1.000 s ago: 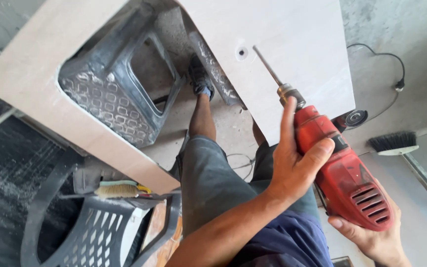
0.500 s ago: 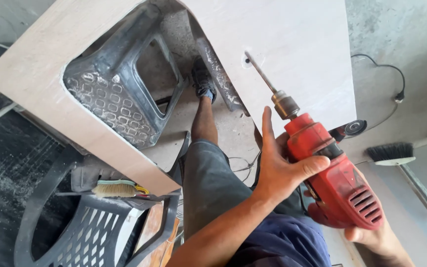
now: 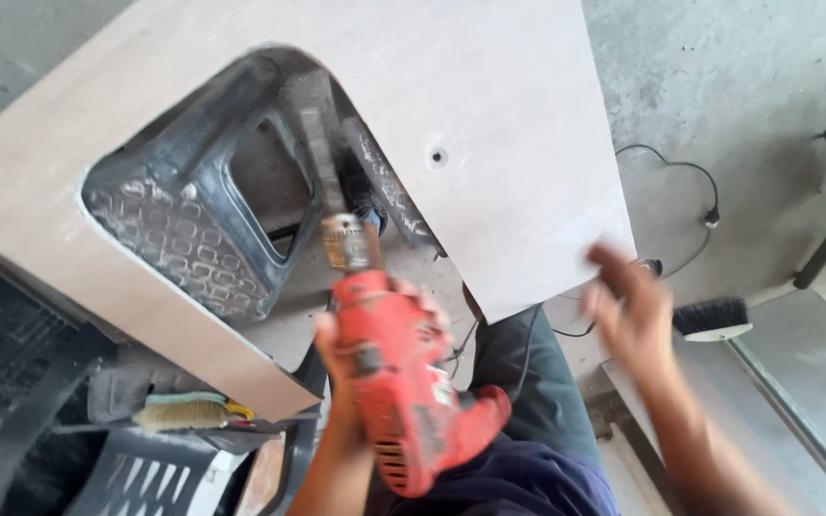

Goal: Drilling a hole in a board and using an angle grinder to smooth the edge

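The red power drill (image 3: 402,382) sits in the lower middle of the view, its chuck and bit pointing up toward the rounded cutout in the pale wooden board (image 3: 489,105). The bit is blurred and lies over the opening, not on the wood. The left hand (image 3: 341,358) is wrapped around the drill body from the left, fingers closed on it. The right hand (image 3: 628,311) is off the drill, open with fingers spread, blurred, held in the air just past the board's lower right corner and holding nothing.

A small drilled hole (image 3: 438,156) ringed with pale dust marks the board to the right of the cutout. Through the cutout shows a dark plastic stool (image 3: 193,229) with a patterned top, which carries the board. Below the board's lower left edge lies a hand brush with pale bristles (image 3: 184,413) on another dark plastic stool (image 3: 145,473). On the concrete floor (image 3: 748,86) to the right are a black cable (image 3: 690,182) and a dark-bristled brush (image 3: 711,318), next to a grey slab (image 3: 805,373). The person's knee in dark trousers (image 3: 532,382) is under the drill.
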